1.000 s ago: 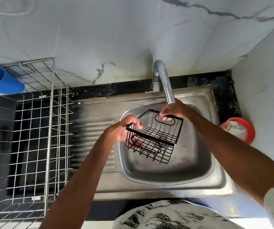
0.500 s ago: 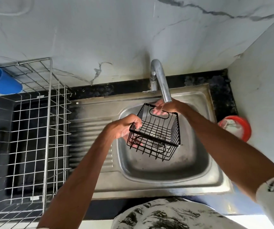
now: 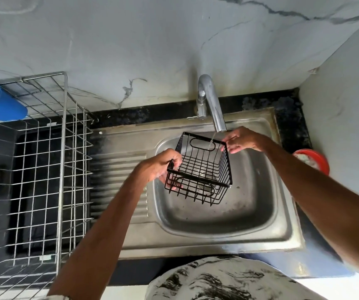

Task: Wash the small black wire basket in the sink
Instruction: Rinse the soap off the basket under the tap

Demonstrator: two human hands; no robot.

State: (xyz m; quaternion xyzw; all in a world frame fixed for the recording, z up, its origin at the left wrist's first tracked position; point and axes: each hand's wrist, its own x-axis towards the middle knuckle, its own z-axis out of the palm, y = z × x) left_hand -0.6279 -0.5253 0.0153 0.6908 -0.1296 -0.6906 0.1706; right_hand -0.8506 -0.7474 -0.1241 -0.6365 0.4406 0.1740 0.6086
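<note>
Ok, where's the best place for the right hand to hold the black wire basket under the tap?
Take the thick top rim at the far right corner, coming in from the right. The left hand grips the near left rim of the black wire basket, so the opposite corner balances it, and the right hand sits just beside the stream from the tap there.

You hold the basket (image 3: 200,167) over the sink (image 3: 217,239), below the tap (image 3: 211,100), left hand (image 3: 156,165) at its near-left corner, right hand (image 3: 241,140) at its far-right corner, rack (image 3: 63,148) left of the sink, tub (image 3: 317,161) to its right.
</note>
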